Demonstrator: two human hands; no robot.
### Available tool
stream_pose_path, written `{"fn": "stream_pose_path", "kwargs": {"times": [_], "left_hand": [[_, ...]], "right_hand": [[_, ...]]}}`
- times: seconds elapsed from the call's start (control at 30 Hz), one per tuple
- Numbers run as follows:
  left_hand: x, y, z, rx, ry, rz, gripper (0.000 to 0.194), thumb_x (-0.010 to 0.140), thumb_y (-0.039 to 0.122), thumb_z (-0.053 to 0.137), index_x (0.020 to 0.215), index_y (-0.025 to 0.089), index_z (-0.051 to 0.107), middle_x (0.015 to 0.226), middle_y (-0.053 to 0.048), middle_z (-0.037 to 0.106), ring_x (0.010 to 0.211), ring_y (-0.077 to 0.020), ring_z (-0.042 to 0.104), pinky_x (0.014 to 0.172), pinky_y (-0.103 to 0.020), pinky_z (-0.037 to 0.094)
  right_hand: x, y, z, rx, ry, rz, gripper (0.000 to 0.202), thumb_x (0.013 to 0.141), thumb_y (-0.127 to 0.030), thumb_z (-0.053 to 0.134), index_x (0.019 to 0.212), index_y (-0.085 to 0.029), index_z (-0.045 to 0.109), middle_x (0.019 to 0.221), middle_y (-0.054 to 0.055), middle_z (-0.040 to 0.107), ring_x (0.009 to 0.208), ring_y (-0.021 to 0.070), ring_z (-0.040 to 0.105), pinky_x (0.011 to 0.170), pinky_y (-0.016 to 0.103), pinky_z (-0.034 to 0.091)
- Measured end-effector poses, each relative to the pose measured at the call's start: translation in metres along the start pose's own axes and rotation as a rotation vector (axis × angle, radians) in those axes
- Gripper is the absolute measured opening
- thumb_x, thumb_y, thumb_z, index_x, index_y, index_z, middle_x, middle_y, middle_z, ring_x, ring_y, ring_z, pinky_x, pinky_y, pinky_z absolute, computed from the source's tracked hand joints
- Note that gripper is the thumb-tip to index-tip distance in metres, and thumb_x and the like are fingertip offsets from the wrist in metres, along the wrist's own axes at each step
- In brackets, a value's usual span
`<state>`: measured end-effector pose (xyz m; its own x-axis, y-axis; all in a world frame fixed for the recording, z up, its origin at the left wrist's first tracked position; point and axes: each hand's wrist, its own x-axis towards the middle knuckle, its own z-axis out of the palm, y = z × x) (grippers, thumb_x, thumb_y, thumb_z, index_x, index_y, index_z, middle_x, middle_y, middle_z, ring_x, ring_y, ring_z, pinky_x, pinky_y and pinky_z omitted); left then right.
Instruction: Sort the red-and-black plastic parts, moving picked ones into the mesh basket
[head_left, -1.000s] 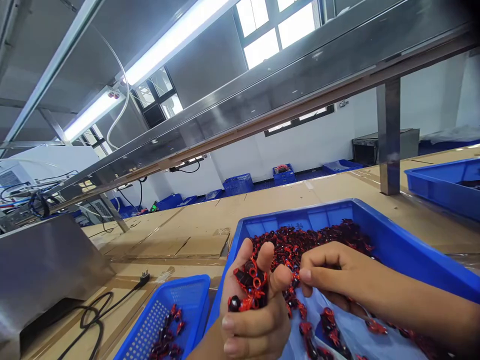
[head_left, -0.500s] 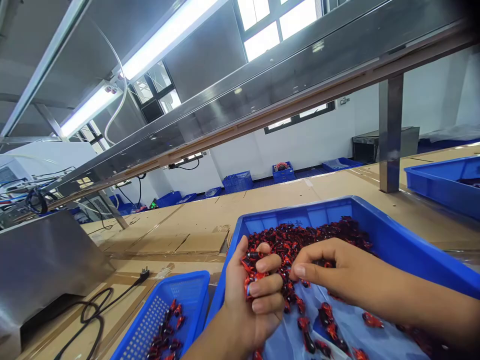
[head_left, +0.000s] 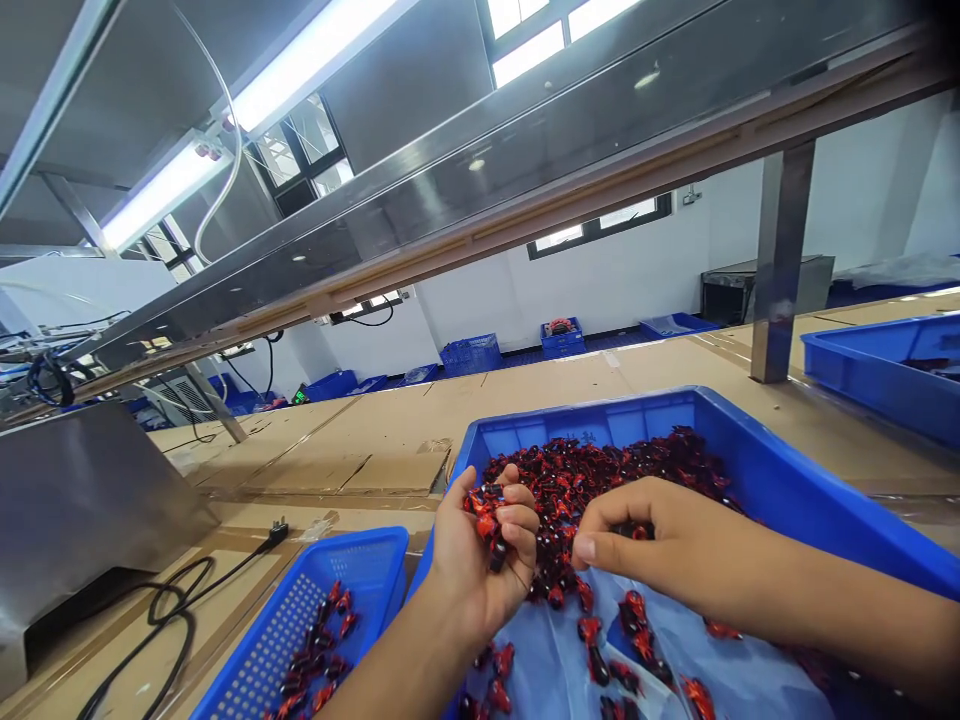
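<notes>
Head view: our left hand (head_left: 466, 570) curls its fingers around red-and-black pieces (head_left: 487, 512) over the blue bin (head_left: 750, 475); nearby, our right hand (head_left: 664, 535) bends its fingers, whether closed on anything we cannot tell

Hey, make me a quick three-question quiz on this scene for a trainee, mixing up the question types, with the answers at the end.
1. True or false: the right hand is inside the perforated basket.
2. Which of these lies on the cardboard beside that basket: (a) a power plug, (b) a pair of scissors, or (c) a glove?
3. Fill in the colour: the left hand is cupped around several ____-and-black pieces.

Key:
1. False; it is over the large blue tray.
2. a
3. red
</notes>
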<state>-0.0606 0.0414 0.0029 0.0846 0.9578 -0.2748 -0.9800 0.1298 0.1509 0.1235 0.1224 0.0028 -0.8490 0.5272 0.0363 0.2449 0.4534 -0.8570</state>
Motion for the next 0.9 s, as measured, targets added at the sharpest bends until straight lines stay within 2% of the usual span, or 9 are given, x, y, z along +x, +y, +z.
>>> {"fn": "stream_pose_path", "kwargs": {"times": [0.2,0.33,0.53,0.7,0.83,0.9], "left_hand": [[-0.01,-0.002,0.008,-0.022,-0.169,-0.082,0.031,0.098,0.045,0.037,0.098,0.017,0.051,0.07,0.003,0.044,0.049,-0.0076,0.048,0.052,-0.023,0.057],[-0.015,-0.005,0.01,0.007,-0.267,-0.152,0.036,0.099,0.048,0.031,0.097,0.017,0.05,0.07,0.003,0.045,0.048,-0.0084,0.051,0.043,-0.018,0.05],[-0.015,-0.01,0.011,0.207,-0.31,-0.161,0.046,0.099,0.052,0.025,0.091,0.016,0.052,0.067,0.005,0.04,0.037,-0.0055,0.048,0.03,-0.015,0.039],[-0.018,-0.018,0.015,0.431,-0.338,-0.154,0.055,0.099,0.053,0.019,0.085,0.016,0.057,0.061,0.005,0.042,0.029,-0.001,0.032,0.03,-0.018,0.047],[-0.02,-0.021,0.016,0.547,-0.42,-0.193,0.06,0.098,0.056,0.015,0.084,0.017,0.059,0.058,0.004,0.048,0.027,-0.0016,0.034,0.036,-0.023,0.053],[-0.023,-0.022,0.016,0.562,-0.423,-0.205,0.061,0.098,0.056,0.014,0.084,0.018,0.06,0.056,0.004,0.049,0.026,-0.0016,0.034,0.036,-0.024,0.052]], "right_hand": [[-0.001,-0.002,0.001,0.001,-0.023,0.039,0.028,0.089,-0.039,0.054,0.072,-0.019,0.065,0.056,-0.007,0.038,0.051,0.0089,0.031,0.045,0.024,0.022],[0.0,0.002,0.003,-0.048,-0.016,-0.019,0.028,0.089,-0.037,0.055,0.07,-0.019,0.066,0.058,-0.006,0.045,0.054,0.0096,0.037,0.049,0.023,0.028],[0.001,0.009,0.005,-0.075,-0.012,-0.025,0.026,0.09,-0.036,0.056,0.073,-0.021,0.07,0.064,-0.004,0.058,0.062,0.0116,0.048,0.057,0.023,0.036],[0.0,0.008,0.006,-0.067,-0.043,-0.023,0.033,0.09,-0.044,0.055,0.074,-0.018,0.069,0.063,-0.003,0.058,0.058,0.012,0.047,0.056,0.022,0.037],[-0.003,0.007,0.007,-0.039,-0.044,-0.009,0.036,0.088,-0.049,0.057,0.075,-0.019,0.073,0.062,-0.001,0.062,0.057,0.0135,0.05,0.055,0.022,0.039],[-0.003,0.008,0.008,-0.02,-0.041,0.002,0.034,0.086,-0.048,0.06,0.074,-0.02,0.073,0.062,-0.001,0.063,0.058,0.0143,0.051,0.053,0.022,0.039]]}}
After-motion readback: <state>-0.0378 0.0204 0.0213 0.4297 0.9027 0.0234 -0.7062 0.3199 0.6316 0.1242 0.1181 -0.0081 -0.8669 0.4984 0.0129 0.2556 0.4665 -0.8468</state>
